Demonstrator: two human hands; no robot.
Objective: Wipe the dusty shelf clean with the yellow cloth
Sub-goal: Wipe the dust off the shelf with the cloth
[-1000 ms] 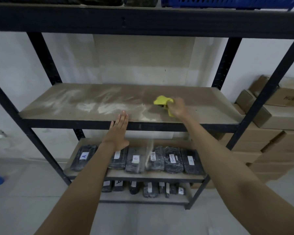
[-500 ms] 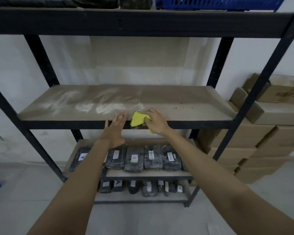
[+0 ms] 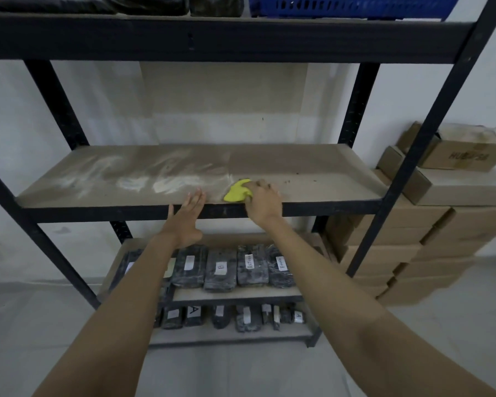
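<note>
Blue basket (image 3: 352,5) up top, cardboard boxes (image 3: 441,224) stacked right of rack, labelled black packs (image 3: 221,270) on lower shelf. Black upright (image 3: 430,136) crosses view at right — nothing between hands and board. Dusty shelf (image 3: 312,161): white streaks on left half, right half bare with dark specks. Right hand (image 3: 262,203) clenched on bunched yellow cloth (image 3: 236,191) at front edge, mid-shelf. Left hand (image 3: 185,219) flat, fingers spread, fingertips on front rail.

I count one yellow cloth (image 3: 237,191) | two hands, left (image 3: 185,222) and right (image 3: 262,202) | one dusty shelf (image 3: 312,164) | five labelled dark packs fully visible on the lower board (image 3: 221,270) | one blue basket far up top (image 3: 350,5) | cardboard boxes right (image 3: 453,190), too stacked to count
</note>
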